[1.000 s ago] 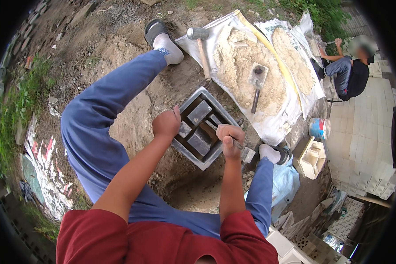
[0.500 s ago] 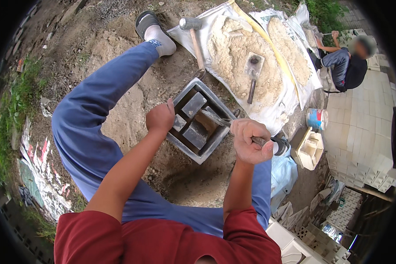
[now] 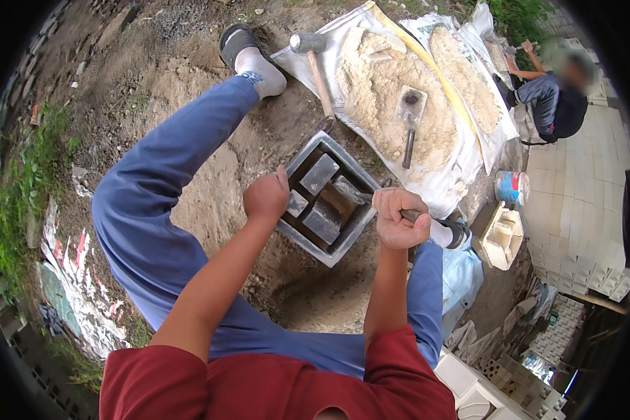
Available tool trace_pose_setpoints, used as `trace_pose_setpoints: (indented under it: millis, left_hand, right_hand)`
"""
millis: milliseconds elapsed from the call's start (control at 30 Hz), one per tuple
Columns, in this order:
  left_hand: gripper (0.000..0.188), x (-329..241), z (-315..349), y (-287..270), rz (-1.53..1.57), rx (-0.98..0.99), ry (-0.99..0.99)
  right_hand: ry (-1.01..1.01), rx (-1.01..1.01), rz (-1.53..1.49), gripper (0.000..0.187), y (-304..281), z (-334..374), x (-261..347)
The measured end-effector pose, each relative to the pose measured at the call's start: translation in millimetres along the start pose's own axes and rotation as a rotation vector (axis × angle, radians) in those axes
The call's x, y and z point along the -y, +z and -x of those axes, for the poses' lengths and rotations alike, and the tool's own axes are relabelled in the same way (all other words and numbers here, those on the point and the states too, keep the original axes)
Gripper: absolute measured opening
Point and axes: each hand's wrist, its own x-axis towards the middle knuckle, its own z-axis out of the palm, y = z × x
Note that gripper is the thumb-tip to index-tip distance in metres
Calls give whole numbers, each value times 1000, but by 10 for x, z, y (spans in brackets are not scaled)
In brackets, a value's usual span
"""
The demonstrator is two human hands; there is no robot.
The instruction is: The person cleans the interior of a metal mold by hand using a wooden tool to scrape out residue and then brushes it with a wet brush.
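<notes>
A grey rectangular metal mould (image 3: 302, 241) with dark blocks inside sits on the ground between my legs. My left hand (image 3: 267, 196) is closed on its left rim. My right hand (image 3: 401, 218), dusted pale, is wrapped round the dark handle of a trowel-like tool (image 3: 351, 190). Its flat blade reaches over the right rim into a cavity between the blocks. Some brown material shows at the bottom of that cavity. How deep the blade tip goes is hard to make out.
Beyond the mould, pale powder (image 3: 371, 80) lies on white sacks with a flat trowel (image 3: 409, 115) on it. A mallet (image 3: 315, 66) rests at the sacks' edge. On the right are a cream block (image 3: 500, 236), a bucket (image 3: 511, 187) and another person (image 3: 556, 101).
My right hand has moved slightly closer to the mould, and the tool's blade sits differently in the cavity. My left hand keeps its hold on the rim. The whole view has shifted a little.
</notes>
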Motion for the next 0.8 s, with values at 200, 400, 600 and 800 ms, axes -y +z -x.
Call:
trace_pose_setpoints:
  millis: [200, 400, 600, 800]
  left_hand:
    - [65, -38, 37, -57, 28, -11, 41]
    - [65, 1, 18, 23, 14, -32, 27]
    - [65, 46, -1, 14, 4, -57, 27]
    - [66, -28, 29, 30, 30, -57, 44]
  right_hand:
    - [-67, 9, 114, 74, 52, 158, -39]
    - [-53, -36, 116, 75, -13, 202, -299]
    - [-67, -36, 30, 78, 100, 73, 121]
    - [-92, -86, 54, 78, -51, 229, -360]
